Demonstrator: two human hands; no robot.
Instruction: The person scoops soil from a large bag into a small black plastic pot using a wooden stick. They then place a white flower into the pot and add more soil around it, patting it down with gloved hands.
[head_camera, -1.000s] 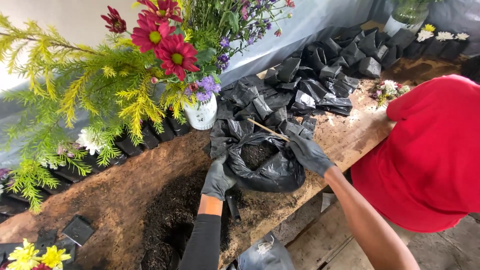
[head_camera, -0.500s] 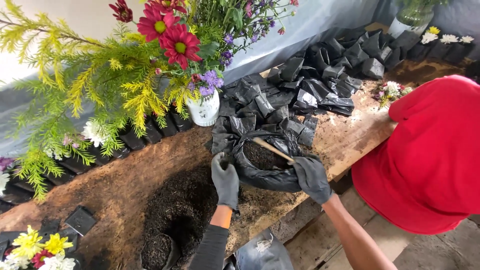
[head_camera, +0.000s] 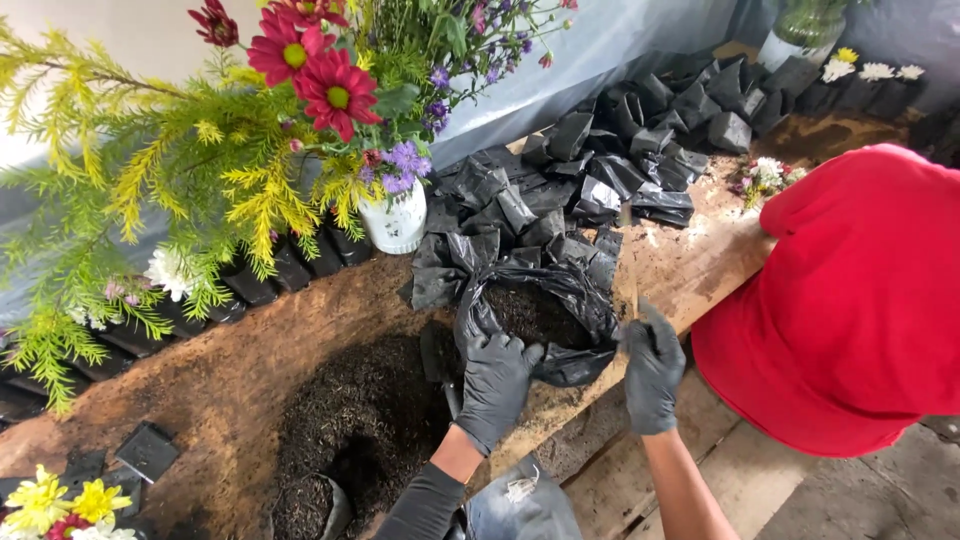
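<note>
Soil fills the black plastic bag (head_camera: 545, 320) in the middle of the wooden bench (head_camera: 690, 265), but the bag's floppy sides hide how deep it goes. The left hand (head_camera: 495, 385), in a dark glove, has its fingers curled over the near rim of the bag and is holding it. The right hand (head_camera: 652, 372), gloved too, is closed around a thin stick (head_camera: 628, 270) that stands up just beside the bag's right edge. The stick is blurry, so its tip is hard to make out.

A big red shape (head_camera: 850, 310) covers the right side and hides what is under it. Behind the bag lies a heap of empty black bags (head_camera: 620, 160), shiny and crinkled. A loose pile of dark soil (head_camera: 360, 420) sits left of the bag, crumbly and rough. A white vase (head_camera: 397, 222) with red flowers (head_camera: 320, 70) and feathery yellow-green branches (head_camera: 150, 200) stands farther back.
</note>
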